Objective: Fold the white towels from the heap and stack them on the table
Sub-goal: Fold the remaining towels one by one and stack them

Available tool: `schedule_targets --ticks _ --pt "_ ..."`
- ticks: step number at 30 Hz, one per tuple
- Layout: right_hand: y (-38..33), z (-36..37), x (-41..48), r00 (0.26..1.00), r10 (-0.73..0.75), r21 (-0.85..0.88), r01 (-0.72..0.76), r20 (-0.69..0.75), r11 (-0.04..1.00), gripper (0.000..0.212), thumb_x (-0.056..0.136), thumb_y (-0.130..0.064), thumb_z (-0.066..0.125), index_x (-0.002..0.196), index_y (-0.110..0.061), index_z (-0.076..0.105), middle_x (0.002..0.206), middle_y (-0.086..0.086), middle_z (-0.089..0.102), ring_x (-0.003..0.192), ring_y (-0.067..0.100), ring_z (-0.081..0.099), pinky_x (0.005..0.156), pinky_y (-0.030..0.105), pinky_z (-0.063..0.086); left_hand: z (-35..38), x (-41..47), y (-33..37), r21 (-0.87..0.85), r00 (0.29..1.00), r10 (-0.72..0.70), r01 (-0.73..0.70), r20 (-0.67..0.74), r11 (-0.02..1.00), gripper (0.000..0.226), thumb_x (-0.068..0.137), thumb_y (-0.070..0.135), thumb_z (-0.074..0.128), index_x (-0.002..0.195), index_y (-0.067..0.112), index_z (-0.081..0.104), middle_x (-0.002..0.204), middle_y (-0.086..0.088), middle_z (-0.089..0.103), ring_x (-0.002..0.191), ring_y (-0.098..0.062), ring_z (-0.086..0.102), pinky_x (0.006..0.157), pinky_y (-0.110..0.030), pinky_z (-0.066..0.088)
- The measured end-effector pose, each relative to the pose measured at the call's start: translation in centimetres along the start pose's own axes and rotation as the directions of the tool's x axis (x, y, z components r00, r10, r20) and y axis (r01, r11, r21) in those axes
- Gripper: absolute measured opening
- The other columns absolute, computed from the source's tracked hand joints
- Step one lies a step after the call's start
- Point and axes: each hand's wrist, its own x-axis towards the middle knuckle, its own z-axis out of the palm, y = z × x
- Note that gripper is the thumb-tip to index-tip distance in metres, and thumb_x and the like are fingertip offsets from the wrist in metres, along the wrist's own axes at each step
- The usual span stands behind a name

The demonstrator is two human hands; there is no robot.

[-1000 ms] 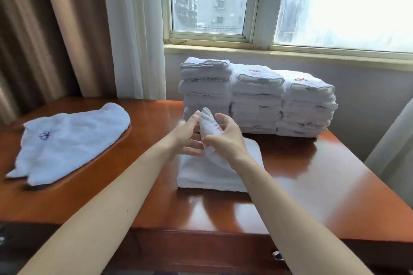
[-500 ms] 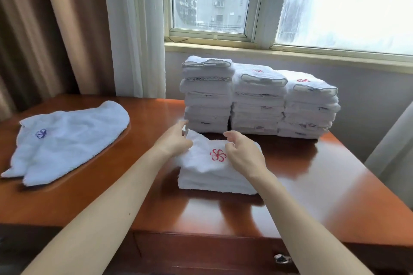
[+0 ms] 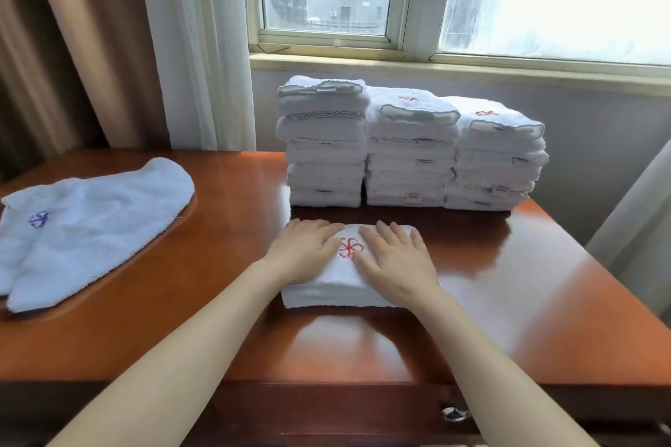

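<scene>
White terry cloth, soft and light, the folded towel (image 3: 339,283) lies near the front middle of the bench (image 3: 526,283). The left hand (image 3: 303,252) and right hand (image 3: 394,261) press flat on top of it, fingers (image 3: 386,234) straight, gripping nothing. It will likely sag and spring open if lifted by one corner; better to take both side edges from beneath. Behind it stand three stacks (image 3: 410,156); unfolded towels (image 3: 90,229) lie at the left.
</scene>
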Motion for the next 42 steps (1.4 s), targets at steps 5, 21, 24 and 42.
schedule_targets --ticks 5,21,24,42 --pt "1.1 -0.4 -0.3 0.983 -0.096 0.163 0.122 -0.159 0.979 0.044 0.098 -0.034 0.048 0.141 -0.025 0.053 0.149 -0.003 0.048 0.142 0.018 0.034 0.117 0.03 0.011 -0.2 0.0 1.1 0.094 0.995 -0.089 0.084 0.046 0.992 0.052 0.1 0.041 0.027 0.151 0.04 0.033 0.147 -0.004 0.047 0.131 -0.027 0.044 0.106 -0.04 0.031" --pt "4.7 -3.4 -4.4 0.862 0.491 0.493 -0.374 -0.127 0.785 0.072 0.089 -0.042 0.058 0.151 -0.017 0.031 0.15 0.007 0.039 0.139 0.027 0.034 0.106 0.042 0.036 -1.7 -0.6 6.8 0.16 0.949 -0.286 0.264 0.131 0.951 0.065 0.082 0.082 0.039 0.071 0.02 0.057 0.069 0.006 0.062 0.065 -0.016 0.06 0.061 -0.026 0.041" --pt "4.9 -4.0 -4.7 0.879 0.477 0.452 -0.425 -0.001 0.784 0.075 0.088 -0.045 0.056 0.151 -0.017 0.026 0.142 0.004 0.051 0.127 0.025 0.05 0.1 0.041 0.044 -1.4 -0.3 7.0 0.084 0.956 -0.281 0.274 0.086 0.958 0.055 0.088 0.072 0.042 0.093 0.02 0.06 0.092 0.004 0.065 0.089 -0.02 0.063 0.071 -0.031 0.043" --pt "4.7 -6.3 -5.8 0.894 0.317 0.601 -0.448 0.317 0.662 0.085 0.088 -0.031 0.056 0.159 -0.026 0.009 0.161 0.005 0.027 0.143 0.027 0.032 0.109 0.038 0.032 -2.6 -2.4 5.6 -0.615 0.841 -0.05 0.434 0.539 0.658 0.094 0.074 0.033 0.075 0.147 0.035 0.015 0.119 -0.011 0.059 0.074 -0.021 0.072 0.07 -0.038 0.062"
